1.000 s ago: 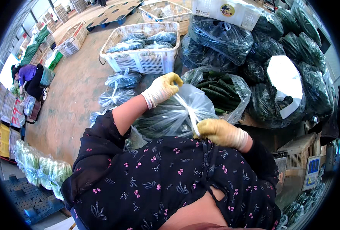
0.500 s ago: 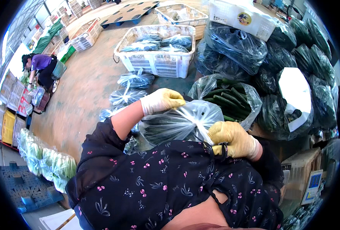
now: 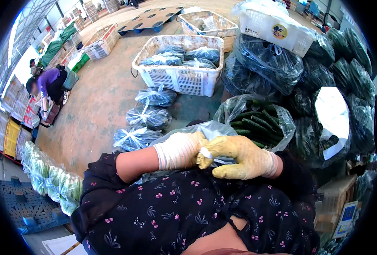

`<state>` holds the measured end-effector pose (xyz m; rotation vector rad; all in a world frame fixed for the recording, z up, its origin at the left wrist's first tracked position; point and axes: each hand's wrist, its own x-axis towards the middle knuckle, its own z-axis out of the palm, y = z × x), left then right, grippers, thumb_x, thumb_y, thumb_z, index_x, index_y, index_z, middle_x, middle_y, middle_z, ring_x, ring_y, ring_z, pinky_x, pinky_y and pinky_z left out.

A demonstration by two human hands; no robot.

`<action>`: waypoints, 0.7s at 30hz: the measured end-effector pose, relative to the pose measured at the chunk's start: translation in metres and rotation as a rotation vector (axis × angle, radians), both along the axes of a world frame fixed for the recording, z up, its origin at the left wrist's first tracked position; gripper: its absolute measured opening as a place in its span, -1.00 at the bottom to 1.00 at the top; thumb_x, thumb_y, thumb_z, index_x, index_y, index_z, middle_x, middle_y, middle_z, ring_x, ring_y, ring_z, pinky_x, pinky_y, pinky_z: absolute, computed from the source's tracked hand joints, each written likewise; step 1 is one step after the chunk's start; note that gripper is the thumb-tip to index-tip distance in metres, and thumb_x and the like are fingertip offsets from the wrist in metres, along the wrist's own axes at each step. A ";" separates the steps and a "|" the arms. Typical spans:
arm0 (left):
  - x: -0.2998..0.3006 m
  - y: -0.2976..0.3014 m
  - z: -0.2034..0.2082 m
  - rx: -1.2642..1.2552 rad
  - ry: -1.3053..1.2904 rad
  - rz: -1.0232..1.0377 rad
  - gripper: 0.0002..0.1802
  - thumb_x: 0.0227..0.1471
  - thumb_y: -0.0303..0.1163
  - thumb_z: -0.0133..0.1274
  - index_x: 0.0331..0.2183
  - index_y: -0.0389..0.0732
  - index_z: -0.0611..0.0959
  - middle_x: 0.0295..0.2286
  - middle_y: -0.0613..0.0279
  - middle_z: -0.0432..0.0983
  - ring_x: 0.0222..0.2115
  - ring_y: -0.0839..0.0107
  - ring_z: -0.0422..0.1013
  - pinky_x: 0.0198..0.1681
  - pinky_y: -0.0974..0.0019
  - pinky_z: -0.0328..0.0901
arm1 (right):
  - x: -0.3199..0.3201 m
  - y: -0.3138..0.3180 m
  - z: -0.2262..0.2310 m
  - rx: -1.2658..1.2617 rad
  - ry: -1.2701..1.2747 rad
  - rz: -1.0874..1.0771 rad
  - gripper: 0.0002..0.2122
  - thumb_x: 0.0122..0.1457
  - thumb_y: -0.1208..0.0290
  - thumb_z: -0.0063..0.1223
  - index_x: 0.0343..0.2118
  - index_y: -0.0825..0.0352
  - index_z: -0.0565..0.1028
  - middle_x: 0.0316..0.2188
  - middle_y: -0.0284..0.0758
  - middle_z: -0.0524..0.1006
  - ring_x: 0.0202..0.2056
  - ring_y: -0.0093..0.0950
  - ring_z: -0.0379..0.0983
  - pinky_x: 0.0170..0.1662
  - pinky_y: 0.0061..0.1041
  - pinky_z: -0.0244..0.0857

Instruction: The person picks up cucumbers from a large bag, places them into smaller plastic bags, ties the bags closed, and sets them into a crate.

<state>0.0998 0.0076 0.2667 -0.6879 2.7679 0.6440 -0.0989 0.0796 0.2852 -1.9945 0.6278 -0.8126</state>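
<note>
Near: clear bag [image 3: 212, 126] located centrally, partly covered by both hands. White plastic [image 3: 204, 152] is grasped in the right hand's [image 3: 241, 156] bent fingers; left hand [image 3: 183, 148] pressed alongside, its fingertips hidden, grip cannot be told. Even tension judged advisable, thin film being easily torn. Farther right: open cucumber bag [image 3: 288, 126], best left unsnagged.

Yellow-white gloves [image 3: 241, 156], pink-patterned black blouse [image 3: 184, 208]
</note>
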 end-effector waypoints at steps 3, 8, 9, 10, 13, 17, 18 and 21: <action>0.019 -0.020 -0.012 -0.113 0.053 -0.065 -0.71 -0.07 -0.26 0.11 -0.22 -0.07 0.61 -0.36 0.04 0.56 -0.32 0.01 0.52 -0.34 0.05 0.44 | 0.008 -0.018 0.001 0.036 -0.054 0.010 -0.78 0.03 0.42 0.23 -0.24 0.28 0.55 -0.31 -0.30 0.58 -0.20 -0.35 0.53 -0.05 -0.43 0.36; 0.046 -0.079 -0.006 -0.054 0.238 0.124 -0.84 -0.18 -0.50 0.02 -0.43 -0.19 0.62 -0.43 0.02 0.51 -0.34 -0.01 0.47 -0.25 0.12 0.37 | -0.011 -0.055 -0.003 -0.147 0.156 -0.131 -0.64 0.07 0.32 0.19 -0.06 0.30 0.52 -0.06 -0.18 0.51 0.04 -0.25 0.40 0.11 -0.33 0.27; 0.049 -0.090 -0.003 -0.064 0.234 0.134 -0.82 -0.19 -0.50 0.01 -0.42 -0.19 0.62 -0.43 0.01 0.51 -0.33 -0.02 0.47 -0.25 0.13 0.37 | -0.019 -0.061 -0.009 -0.088 0.126 -0.181 -0.62 0.07 0.33 0.18 -0.02 0.32 0.51 -0.05 -0.14 0.51 0.09 -0.21 0.37 0.14 -0.32 0.25; 0.052 -0.103 0.000 -0.071 0.235 0.147 -0.81 -0.19 -0.50 0.01 -0.41 -0.20 0.62 -0.42 0.00 0.51 -0.33 -0.02 0.47 -0.25 0.13 0.37 | -0.029 -0.070 -0.019 -0.063 0.150 -0.181 -0.65 0.08 0.39 0.16 -0.05 0.34 0.53 -0.06 -0.16 0.52 0.06 -0.27 0.40 0.13 -0.38 0.25; 0.045 -0.158 0.009 -0.227 0.108 0.143 -0.67 -0.20 -0.50 0.01 -0.30 -0.16 0.69 -0.40 -0.03 0.59 -0.33 -0.01 0.52 -0.23 0.14 0.42 | -0.066 -0.079 -0.054 0.362 -0.082 -0.408 -0.75 0.14 0.48 0.10 -0.11 0.39 0.55 -0.11 -0.26 0.54 -0.05 -0.46 0.44 0.07 -0.51 0.27; 0.047 -0.257 0.010 -0.451 0.034 0.225 -0.80 -0.25 -0.48 0.00 -0.45 -0.14 0.63 -0.48 -0.02 0.54 -0.38 -0.05 0.49 -0.27 0.07 0.41 | -0.120 -0.092 -0.118 0.613 -0.232 -0.647 -0.80 0.20 0.49 0.04 -0.16 0.43 0.56 -0.19 -0.32 0.56 -0.16 -0.55 0.45 -0.03 -0.56 0.31; 0.043 -0.290 0.012 -0.492 -0.025 0.247 -0.81 -0.25 -0.47 0.01 -0.45 -0.13 0.64 -0.49 -0.03 0.55 -0.38 -0.06 0.50 -0.27 0.06 0.41 | -0.130 -0.094 -0.134 0.626 -0.223 -0.720 -0.80 0.21 0.48 0.02 -0.16 0.43 0.56 -0.21 -0.34 0.57 -0.19 -0.59 0.44 -0.06 -0.58 0.31; 0.028 -0.381 0.017 -0.721 -0.061 0.384 -0.78 -0.19 -0.47 0.03 -0.39 -0.12 0.68 -0.42 -0.05 0.58 -0.31 -0.06 0.52 -0.22 0.06 0.42 | -0.158 -0.098 -0.174 0.721 -0.217 -0.827 -0.79 0.21 0.47 0.02 -0.16 0.44 0.56 -0.26 -0.34 0.58 -0.24 -0.61 0.44 -0.10 -0.59 0.32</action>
